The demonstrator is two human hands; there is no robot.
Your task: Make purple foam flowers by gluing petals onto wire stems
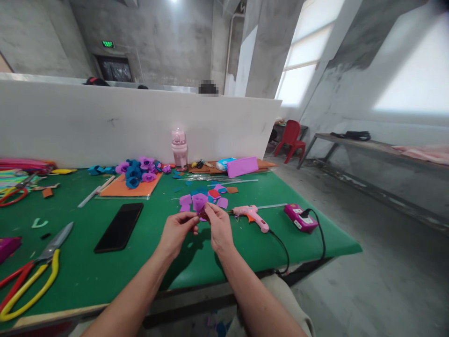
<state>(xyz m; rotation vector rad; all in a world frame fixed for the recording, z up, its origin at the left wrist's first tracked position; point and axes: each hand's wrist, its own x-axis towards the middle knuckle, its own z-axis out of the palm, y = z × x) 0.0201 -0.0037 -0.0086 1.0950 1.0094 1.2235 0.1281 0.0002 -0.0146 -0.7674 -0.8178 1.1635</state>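
My left hand (178, 230) and my right hand (219, 225) meet above the green table (105, 271), and both pinch a small purple foam flower (199, 202) between their fingertips. Just behind the flower lie loose purple, blue and red foam petals (214, 193). A pink glue gun (251, 216) rests on the table right of my right hand, its black cord running to a magenta power box (300, 218).
A black phone (119, 226) lies left of my hands, with yellow-handled scissors (33, 276) nearer the left edge. Finished blue and purple flowers (138, 170) sit on an orange sheet by a pink bottle (179, 149). A white partition (105, 121) backs the table.
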